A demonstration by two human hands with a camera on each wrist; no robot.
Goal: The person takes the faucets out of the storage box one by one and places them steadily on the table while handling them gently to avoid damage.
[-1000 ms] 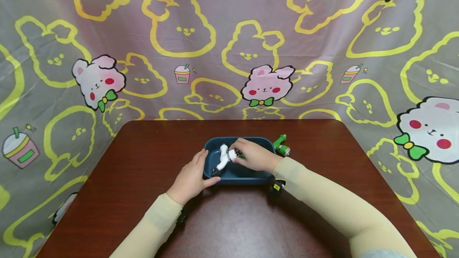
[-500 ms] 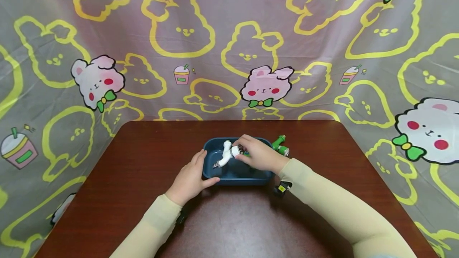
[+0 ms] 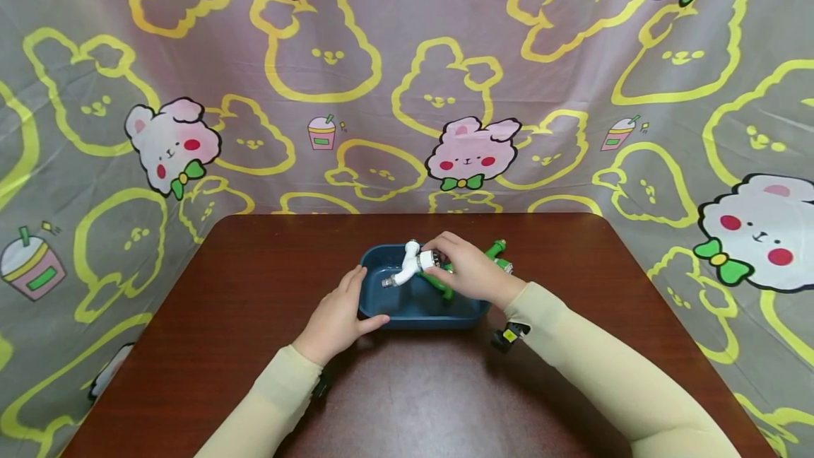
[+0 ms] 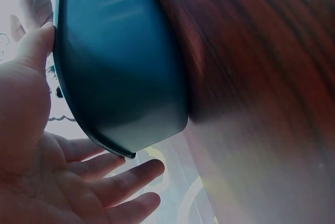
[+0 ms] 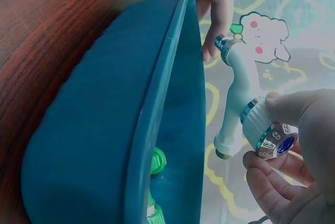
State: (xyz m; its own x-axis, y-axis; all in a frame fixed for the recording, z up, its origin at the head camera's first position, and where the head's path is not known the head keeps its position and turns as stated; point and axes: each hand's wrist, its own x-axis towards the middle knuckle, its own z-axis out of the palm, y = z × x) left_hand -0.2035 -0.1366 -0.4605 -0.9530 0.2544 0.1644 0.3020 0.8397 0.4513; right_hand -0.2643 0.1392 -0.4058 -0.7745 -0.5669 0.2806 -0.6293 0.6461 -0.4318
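My right hand (image 3: 473, 273) pinches a white tap (image 3: 410, 266) by its ribbed knob and holds it above the blue basin (image 3: 427, 323). In the right wrist view the white tap (image 5: 244, 77) hangs beside the basin rim, thumb and fingers of my right hand (image 5: 309, 140) around its knob end. A green tap (image 3: 448, 293) lies in the basin, partly hidden by that hand. My left hand (image 3: 337, 313) rests on the basin's left end. In the left wrist view, the left hand's (image 4: 36, 166) thumb touches one rim and its spread fingers touch the other.
Another green tap (image 3: 495, 250) lies beyond the basin's right end, partly behind my right hand. Brown tabletop (image 3: 254, 274) surrounds the basin. A patterned cloth (image 3: 381, 112) stands behind the table and along both sides.
My right hand has moved right and slightly away with the white tap, whose spout end has swung up. More of the green tap in the basin shows. The left hand has stayed at the basin.
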